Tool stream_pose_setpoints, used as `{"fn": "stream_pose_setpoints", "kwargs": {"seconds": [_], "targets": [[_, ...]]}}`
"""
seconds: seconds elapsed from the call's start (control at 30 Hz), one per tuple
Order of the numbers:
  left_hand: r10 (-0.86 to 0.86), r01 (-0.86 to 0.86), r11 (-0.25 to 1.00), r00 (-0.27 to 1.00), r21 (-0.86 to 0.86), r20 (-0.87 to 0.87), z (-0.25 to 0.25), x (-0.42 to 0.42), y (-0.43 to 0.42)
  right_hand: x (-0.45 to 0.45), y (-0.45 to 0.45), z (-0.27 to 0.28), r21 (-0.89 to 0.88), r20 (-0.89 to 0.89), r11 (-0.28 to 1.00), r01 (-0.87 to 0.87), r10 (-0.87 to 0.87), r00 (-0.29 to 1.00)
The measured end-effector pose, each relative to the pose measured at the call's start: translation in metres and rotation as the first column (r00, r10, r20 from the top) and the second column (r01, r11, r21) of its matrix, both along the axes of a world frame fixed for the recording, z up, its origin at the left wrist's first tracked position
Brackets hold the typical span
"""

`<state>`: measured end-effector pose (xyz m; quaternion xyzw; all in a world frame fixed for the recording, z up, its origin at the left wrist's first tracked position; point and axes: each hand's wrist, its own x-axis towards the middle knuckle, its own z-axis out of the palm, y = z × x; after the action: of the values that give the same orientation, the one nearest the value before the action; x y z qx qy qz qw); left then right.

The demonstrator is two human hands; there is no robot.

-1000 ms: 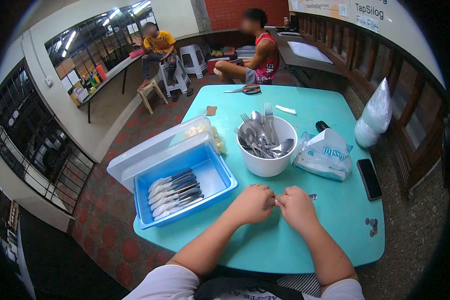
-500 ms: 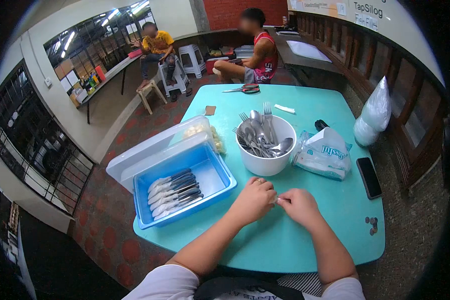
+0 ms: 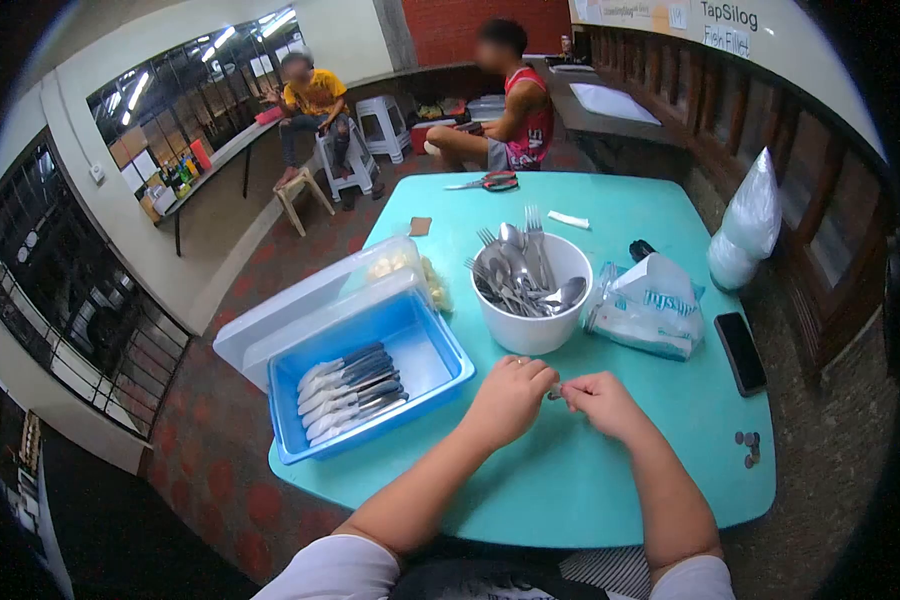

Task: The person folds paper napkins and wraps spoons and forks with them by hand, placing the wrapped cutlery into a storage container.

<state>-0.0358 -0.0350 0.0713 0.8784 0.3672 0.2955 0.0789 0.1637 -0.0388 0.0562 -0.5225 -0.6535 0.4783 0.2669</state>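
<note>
My left hand [image 3: 513, 398] is closed above the table, just in front of the white tub [image 3: 530, 331]. Fingertips together, my right hand [image 3: 602, 402] pinches close beside it. A small greyish bit shows between the two hands, mostly hidden by the fingers, and its kind is unclear. Forks and spoons [image 3: 518, 262] stand and lean in the tub. To the left, a blue plastic container [image 3: 444, 367] holds a row of cutlery bundles [image 3: 345, 392], each with white tissue round one end. A pack of tissues [image 3: 653, 308] lies right of the tub.
A translucent lid [image 3: 260, 335] leans along the container's far side, near a bag of pale pieces [image 3: 434, 284]. Scissors [image 3: 495, 182] lie at the back. A phone [image 3: 739, 354], coins [image 3: 748, 447] and a wrapped white roll [image 3: 747, 225] are on the right. Two people sit beyond.
My hands have shifted slightly, and a little more of the small greyish bit shows between them. The view has tilted a little. The tub, container and cutlery stay in place.
</note>
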Motion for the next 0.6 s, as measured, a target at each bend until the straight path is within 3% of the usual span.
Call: {"fn": "stream_pose_setpoints", "kwargs": {"seconds": [0.03, 0.13, 0.23, 0.33, 0.43, 0.53, 0.6], "targets": [[-0.004, 0.004, 1.0, 1.0, 0.01, 0.026, 0.001, 0.0, 0.003, 0.0, 0.002, 0.0, 0.014, -0.01, 1.0, 0.004, -0.004, 1.0], [0.011, -0.021, 0.999, 0.977, 0.048, 0.214, 0.009, 0.003, -0.004, -0.008, -0.01, 0.016, 0.421, 0.219, 0.907, -0.01, -0.091, 0.972], [-0.012, 0.03, 0.99, 0.991, -0.138, 0.131, 0.007, -0.007, -0.002, -0.011, -0.018, 0.029, 0.651, 0.383, 0.75, -0.12, -0.188, 0.904], [-0.029, 0.048, 0.967, 0.996, -0.251, 0.079, 0.004, -0.009, 0.003, -0.014, -0.02, 0.028, 0.64, 0.439, 0.748, -0.176, -0.168, 0.883], [-0.082, 0.095, 0.986, 0.992, -0.135, 0.099, 0.003, -0.009, 0.008, -0.015, -0.017, 0.025, 0.579, 0.406, 0.808, -0.111, -0.168, 0.898], [-0.158, 0.151, 0.984, 0.985, 0.098, 0.064, 0.002, -0.007, 0.01, -0.013, -0.017, 0.034, 0.292, 0.305, 0.956, -0.018, -0.076, 0.949], [-0.129, 0.123, 0.974, 0.991, 0.192, 0.021, -0.002, -0.003, 0.007, -0.008, -0.011, 0.032, 0.206, 0.295, 0.979, -0.007, -0.055, 0.954]]}}
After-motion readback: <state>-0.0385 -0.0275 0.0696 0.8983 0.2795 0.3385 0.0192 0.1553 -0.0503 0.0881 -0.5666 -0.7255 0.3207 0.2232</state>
